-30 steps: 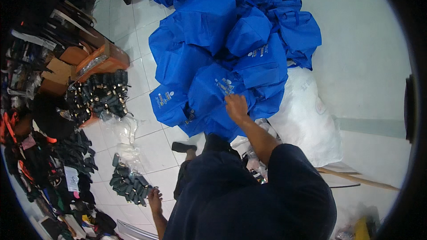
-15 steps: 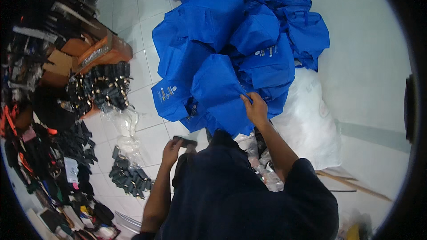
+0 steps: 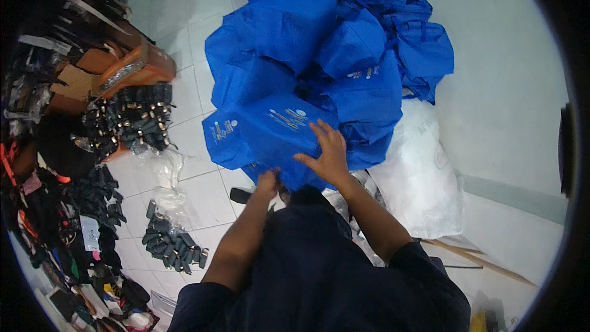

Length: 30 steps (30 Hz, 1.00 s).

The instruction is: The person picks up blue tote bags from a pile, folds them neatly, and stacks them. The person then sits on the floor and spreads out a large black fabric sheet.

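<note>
Since a moment ago my left hand (image 3: 268,182) has come up from beside my body to the near edge of the blue bag (image 3: 278,132), where its fingers curl around the lower edge. My right hand (image 3: 327,155) lies flat on top of the same bag, fingers spread wide, gripping nothing. That bag sits at the front of a heap of blue bags (image 3: 344,43) on the tiled floor (image 3: 193,95), beside a white sack (image 3: 418,172). Small dark parts (image 3: 169,243) lie on the floor at my left.
</note>
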### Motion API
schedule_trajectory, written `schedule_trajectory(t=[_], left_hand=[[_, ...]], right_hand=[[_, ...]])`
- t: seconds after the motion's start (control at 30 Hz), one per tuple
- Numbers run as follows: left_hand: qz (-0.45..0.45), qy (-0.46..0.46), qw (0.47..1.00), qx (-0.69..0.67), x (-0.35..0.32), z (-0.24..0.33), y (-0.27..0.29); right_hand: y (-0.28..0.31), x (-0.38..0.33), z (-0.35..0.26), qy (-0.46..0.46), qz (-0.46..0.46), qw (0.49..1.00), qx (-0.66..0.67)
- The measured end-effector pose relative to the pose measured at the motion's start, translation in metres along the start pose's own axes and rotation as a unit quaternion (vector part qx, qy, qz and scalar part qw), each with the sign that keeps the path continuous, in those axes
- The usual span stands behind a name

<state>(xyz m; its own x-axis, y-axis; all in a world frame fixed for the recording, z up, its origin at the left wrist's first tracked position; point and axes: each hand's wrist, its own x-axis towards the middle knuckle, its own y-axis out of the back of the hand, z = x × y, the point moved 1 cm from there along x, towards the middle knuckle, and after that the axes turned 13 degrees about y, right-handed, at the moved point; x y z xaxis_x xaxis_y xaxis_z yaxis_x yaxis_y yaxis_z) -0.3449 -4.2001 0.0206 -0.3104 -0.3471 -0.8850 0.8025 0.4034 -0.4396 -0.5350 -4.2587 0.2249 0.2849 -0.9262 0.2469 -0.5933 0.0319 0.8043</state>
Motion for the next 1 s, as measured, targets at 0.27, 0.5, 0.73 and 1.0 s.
schedule_trajectory(t=[0.27, 0.5, 0.73, 1.0], left_hand=[[0.014, 0.075, 0.995, -0.060, -0.025, 0.059, -0.033], [0.129, -0.052, 0.983, 0.123, -0.020, 0.082, -0.015], [0.171, -0.381, 0.766, 0.488, -0.067, 0.131, -0.056], [0.152, -0.353, 0.589, 0.711, -0.088, 0.135, -0.090]], right_hand=[[-0.067, -0.094, 0.111, -0.535, 0.112, 0.726, 0.417], [-0.104, -0.068, 0.088, -0.541, 0.132, 0.567, 0.607], [-0.132, -0.104, 0.104, -0.255, 0.023, 0.950, 0.178], [-0.108, -0.097, 0.106, -0.209, -0.064, 0.964, 0.155]])
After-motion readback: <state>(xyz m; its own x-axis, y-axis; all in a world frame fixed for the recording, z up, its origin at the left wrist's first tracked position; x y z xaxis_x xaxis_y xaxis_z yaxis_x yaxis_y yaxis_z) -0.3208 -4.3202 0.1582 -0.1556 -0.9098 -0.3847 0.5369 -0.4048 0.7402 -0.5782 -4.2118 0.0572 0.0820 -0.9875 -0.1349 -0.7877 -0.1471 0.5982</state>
